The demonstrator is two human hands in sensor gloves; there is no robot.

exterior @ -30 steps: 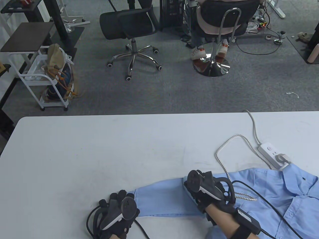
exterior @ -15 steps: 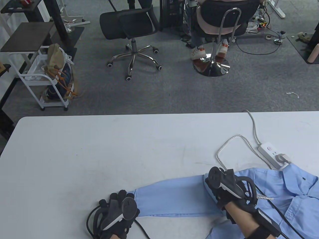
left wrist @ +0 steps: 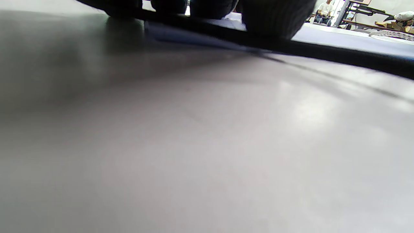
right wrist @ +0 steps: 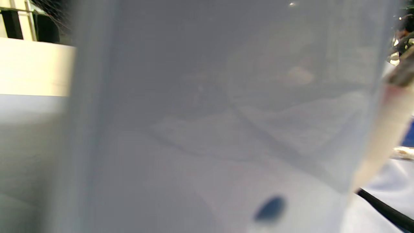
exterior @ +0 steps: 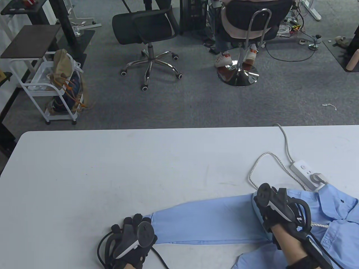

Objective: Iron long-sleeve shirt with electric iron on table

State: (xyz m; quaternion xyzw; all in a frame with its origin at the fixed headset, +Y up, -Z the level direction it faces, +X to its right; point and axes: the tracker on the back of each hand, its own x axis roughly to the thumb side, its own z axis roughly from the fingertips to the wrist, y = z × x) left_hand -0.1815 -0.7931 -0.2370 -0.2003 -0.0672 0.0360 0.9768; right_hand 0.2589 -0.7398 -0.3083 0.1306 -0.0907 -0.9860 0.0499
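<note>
A light blue long-sleeve shirt (exterior: 331, 221) lies on the white table (exterior: 112, 168) at its near right. 1 sleeve (exterior: 204, 221) stretches flat toward the left, and the collar and buttoned front lie at the right edge of the table view. The cloth of the sleeve looks smooth, with a seam line along its near edge; the body near the collar is rumpled.

The left hand (exterior: 131, 235) rests on the cuff end of the sleeve, fingers laid out fairly straight and pressing down; the left wrist view shows the fingertips (left wrist: 275, 16) flat against the surface. The right hand (exterior: 277, 213) sits on the upper sleeve near the shoulder. The iron itself is hidden under it in the table view, and the right wrist view shows only a blurred pale grey surface close to the lens, so whether the fingers grip it cannot be told.

A braided cord (exterior: 258, 168) loops from beside the right hand to a white power strip (exterior: 307, 173) just beyond the collar.

No writing or brand can be read.
</note>
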